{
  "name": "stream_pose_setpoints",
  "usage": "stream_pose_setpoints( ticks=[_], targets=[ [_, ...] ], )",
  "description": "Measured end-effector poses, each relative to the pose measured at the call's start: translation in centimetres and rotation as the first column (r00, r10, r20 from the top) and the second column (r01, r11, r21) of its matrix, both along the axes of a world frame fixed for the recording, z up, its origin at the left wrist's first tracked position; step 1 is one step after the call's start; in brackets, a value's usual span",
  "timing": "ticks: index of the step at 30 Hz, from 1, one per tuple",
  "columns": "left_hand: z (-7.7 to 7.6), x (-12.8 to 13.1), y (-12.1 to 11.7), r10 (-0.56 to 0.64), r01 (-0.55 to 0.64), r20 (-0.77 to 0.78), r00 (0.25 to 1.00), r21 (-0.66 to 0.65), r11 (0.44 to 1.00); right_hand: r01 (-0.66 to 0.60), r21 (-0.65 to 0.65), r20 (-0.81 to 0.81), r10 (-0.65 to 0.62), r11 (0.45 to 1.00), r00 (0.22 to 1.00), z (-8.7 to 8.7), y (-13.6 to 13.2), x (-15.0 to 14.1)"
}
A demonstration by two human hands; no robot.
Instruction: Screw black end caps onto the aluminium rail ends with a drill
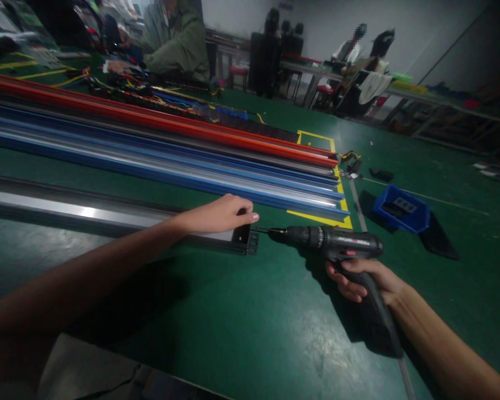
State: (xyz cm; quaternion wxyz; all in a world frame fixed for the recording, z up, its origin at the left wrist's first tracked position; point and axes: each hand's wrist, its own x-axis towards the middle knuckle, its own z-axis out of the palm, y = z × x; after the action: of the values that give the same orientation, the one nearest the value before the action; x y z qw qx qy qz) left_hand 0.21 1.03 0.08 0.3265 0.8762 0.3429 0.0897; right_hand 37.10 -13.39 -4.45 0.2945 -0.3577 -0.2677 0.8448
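My right hand (369, 278) is wrapped round the handle of a black cordless drill (344, 243), which points left. The tip of its long bit (263, 229) meets or nearly meets a black end cap (253, 243); I cannot tell if they touch. That cap sits at the right end of a long black-and-silver metal profile (87, 211) lying on the green table. Over the same end, my left hand (223, 214) is closed, its fingers curled at the far edge and its thumb toward the bit. Some of its fingertips are hidden.
Blue profiles (233, 186) and an orange profile (191, 122) lie behind, near yellow tape (329, 219) on the table (250, 311). A blue bin (402, 210) stands right. Wires (150, 91) lie farther back, before a person in a green jacket (177, 44). Others sit beyond.
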Motion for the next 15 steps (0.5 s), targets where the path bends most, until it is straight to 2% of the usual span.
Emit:
stream_pose_setpoints(
  ticks=[15],
  targets=[
    [-0.16,-0.04,-0.05,-0.009,0.009,0.020,1.000,0.004,1.000,0.008,0.007,0.007,-0.008,1.000,1.000,0.13,-0.08,-0.14]
  ],
)
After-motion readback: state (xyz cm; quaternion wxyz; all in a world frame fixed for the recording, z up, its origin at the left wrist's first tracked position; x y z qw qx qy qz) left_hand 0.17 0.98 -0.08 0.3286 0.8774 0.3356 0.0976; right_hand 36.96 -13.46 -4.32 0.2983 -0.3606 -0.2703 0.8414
